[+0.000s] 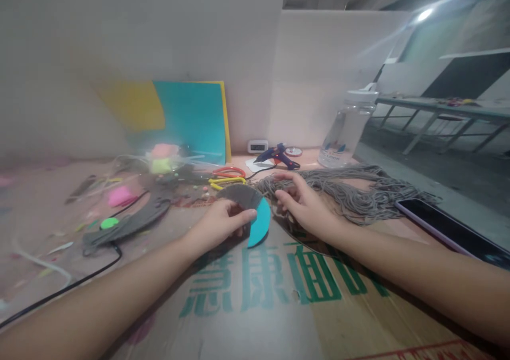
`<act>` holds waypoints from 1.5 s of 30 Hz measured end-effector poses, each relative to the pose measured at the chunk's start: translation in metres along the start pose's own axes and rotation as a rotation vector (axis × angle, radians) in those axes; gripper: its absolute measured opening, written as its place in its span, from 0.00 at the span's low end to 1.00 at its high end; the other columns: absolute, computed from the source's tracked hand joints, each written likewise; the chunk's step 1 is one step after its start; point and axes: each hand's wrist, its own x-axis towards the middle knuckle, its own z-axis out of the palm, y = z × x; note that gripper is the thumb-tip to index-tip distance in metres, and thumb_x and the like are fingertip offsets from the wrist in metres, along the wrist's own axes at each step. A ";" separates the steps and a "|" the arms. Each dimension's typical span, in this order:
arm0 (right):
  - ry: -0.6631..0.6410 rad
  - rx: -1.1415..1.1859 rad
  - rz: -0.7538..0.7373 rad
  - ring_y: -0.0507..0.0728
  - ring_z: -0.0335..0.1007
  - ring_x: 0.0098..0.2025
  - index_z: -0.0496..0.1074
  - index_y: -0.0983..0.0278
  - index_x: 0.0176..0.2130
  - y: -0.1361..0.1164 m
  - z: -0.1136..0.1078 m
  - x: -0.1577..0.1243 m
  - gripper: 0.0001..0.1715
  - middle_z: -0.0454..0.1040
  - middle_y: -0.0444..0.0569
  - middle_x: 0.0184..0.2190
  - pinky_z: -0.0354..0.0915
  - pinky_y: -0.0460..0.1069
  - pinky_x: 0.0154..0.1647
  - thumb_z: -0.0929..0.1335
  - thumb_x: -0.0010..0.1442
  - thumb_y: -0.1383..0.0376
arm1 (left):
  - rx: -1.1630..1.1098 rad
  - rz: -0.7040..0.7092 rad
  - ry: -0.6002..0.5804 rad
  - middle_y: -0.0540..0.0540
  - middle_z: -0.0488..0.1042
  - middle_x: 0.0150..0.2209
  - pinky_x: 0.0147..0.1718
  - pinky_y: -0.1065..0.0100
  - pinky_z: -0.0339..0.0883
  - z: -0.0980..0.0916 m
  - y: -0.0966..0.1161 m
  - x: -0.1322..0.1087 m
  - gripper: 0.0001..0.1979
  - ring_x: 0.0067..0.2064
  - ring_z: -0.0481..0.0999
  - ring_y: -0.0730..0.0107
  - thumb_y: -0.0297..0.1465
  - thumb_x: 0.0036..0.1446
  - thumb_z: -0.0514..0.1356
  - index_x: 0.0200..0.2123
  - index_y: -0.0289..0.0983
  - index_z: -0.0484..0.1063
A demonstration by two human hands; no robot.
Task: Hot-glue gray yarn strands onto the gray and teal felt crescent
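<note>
A round disc [262, 223], grey over its upper part and turquoise along its right side, is held near the centre of the frame by the left hand [217, 224], its left edge being pinched between thumb and fingers. The disc is held tilted above a sheet of cardboard [263, 323], on which large green characters are printed. Just right of the disc, the right hand [306, 206] is held with the fingers loosely bent and the thumb and forefinger parted, so its grip is left slack; whether the thin dark line curving below it is touched cannot be told. Behind this hand, a heap of grey cord [370, 195] is spread across the right of the frame, and a phone [450, 230] is laid beside it. Above the disc, scissors with orange and yellow handles [229, 175] are seen, and farther up a dark blue glue gun [281, 155] is placed near a small white digital clock [258, 146]. A clear bottle [345, 131] is stood at upper right. At left, a curved grey piece [135, 223] is topped by a bright green disc [109, 223], and a pink lump [120, 195] is set above it. At upper left, a turquoise sheet [193, 121] is propped against the wall.
</note>
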 end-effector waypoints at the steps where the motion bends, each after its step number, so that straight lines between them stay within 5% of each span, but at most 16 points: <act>1: 0.038 0.025 0.007 0.53 0.67 0.29 0.64 0.61 0.49 -0.001 -0.001 -0.001 0.14 0.70 0.44 0.30 0.65 0.49 0.31 0.64 0.63 0.61 | 0.004 -0.013 0.037 0.51 0.68 0.16 0.17 0.74 0.54 0.000 0.001 0.001 0.19 0.17 0.64 0.76 0.47 0.53 0.60 0.25 0.35 0.69; 3: 0.033 0.045 0.011 0.53 0.67 0.30 0.66 0.61 0.42 -0.004 -0.001 -0.002 0.10 0.70 0.44 0.31 0.64 0.49 0.31 0.64 0.63 0.59 | 0.009 -0.017 0.097 0.50 0.69 0.17 0.18 0.73 0.56 -0.001 0.003 0.001 0.20 0.18 0.65 0.75 0.47 0.52 0.61 0.23 0.35 0.69; 9: -0.267 -0.035 0.051 0.53 0.68 0.32 0.72 0.62 0.33 -0.020 0.007 -0.010 0.09 0.74 0.45 0.29 0.62 0.48 0.33 0.65 0.61 0.61 | -0.021 0.036 0.103 0.50 0.71 0.20 0.21 0.72 0.59 -0.001 0.000 0.001 0.19 0.21 0.67 0.73 0.46 0.50 0.63 0.26 0.35 0.72; 14: -0.160 -0.041 -0.014 0.51 0.59 0.27 0.62 0.62 0.27 -0.017 -0.002 -0.010 0.16 0.62 0.41 0.23 0.57 0.46 0.28 0.61 0.65 0.59 | -0.275 0.024 0.014 0.45 0.75 0.27 0.20 0.73 0.60 0.003 -0.004 0.003 0.27 0.21 0.68 0.76 0.55 0.50 0.59 0.31 0.33 0.73; 17: -0.107 -0.030 -0.044 0.51 0.56 0.27 0.58 0.62 0.26 -0.010 -0.008 -0.007 0.18 0.57 0.41 0.23 0.56 0.46 0.28 0.59 0.66 0.58 | -0.463 -0.014 0.077 0.43 0.77 0.35 0.22 0.74 0.62 0.004 -0.001 0.002 0.30 0.26 0.72 0.74 0.56 0.51 0.57 0.40 0.34 0.72; 21: -0.188 -0.078 -0.026 0.51 0.56 0.26 0.58 0.62 0.25 -0.008 -0.006 -0.008 0.18 0.58 0.41 0.23 0.55 0.46 0.27 0.60 0.65 0.59 | -0.251 0.077 0.124 0.48 0.76 0.33 0.26 0.73 0.64 0.002 0.002 -0.002 0.24 0.28 0.72 0.73 0.49 0.54 0.60 0.46 0.36 0.72; 27: -0.242 -0.126 -0.018 0.51 0.60 0.28 0.62 0.62 0.27 -0.013 -0.002 -0.011 0.17 0.62 0.41 0.24 0.57 0.46 0.29 0.60 0.65 0.59 | -0.036 0.106 0.009 0.49 0.74 0.27 0.24 0.73 0.63 0.004 0.002 -0.009 0.16 0.26 0.72 0.72 0.44 0.58 0.59 0.32 0.36 0.70; 34: -0.063 0.016 -0.035 0.54 0.69 0.38 0.69 0.62 0.38 -0.012 -0.002 -0.010 0.13 0.72 0.47 0.35 0.65 0.49 0.40 0.58 0.68 0.61 | -0.020 0.130 0.041 0.50 0.75 0.27 0.22 0.74 0.61 0.005 0.006 -0.011 0.13 0.25 0.71 0.74 0.42 0.59 0.58 0.35 0.37 0.70; 39: 0.132 -0.157 -0.305 0.58 0.69 0.45 0.69 0.60 0.40 -0.012 -0.007 -0.011 0.05 0.71 0.50 0.40 0.66 0.56 0.50 0.66 0.62 0.64 | -0.049 0.166 0.105 0.48 0.78 0.32 0.28 0.73 0.66 0.004 0.007 -0.011 0.13 0.31 0.76 0.71 0.41 0.59 0.60 0.39 0.37 0.69; 45: -0.005 -0.410 -0.522 0.62 0.60 0.61 0.74 0.57 0.46 -0.015 -0.006 -0.014 0.12 0.66 0.54 0.55 0.58 0.63 0.62 0.66 0.63 0.65 | -0.079 0.135 0.065 0.51 0.76 0.27 0.24 0.74 0.64 0.007 0.011 -0.014 0.12 0.27 0.75 0.73 0.40 0.59 0.60 0.35 0.37 0.66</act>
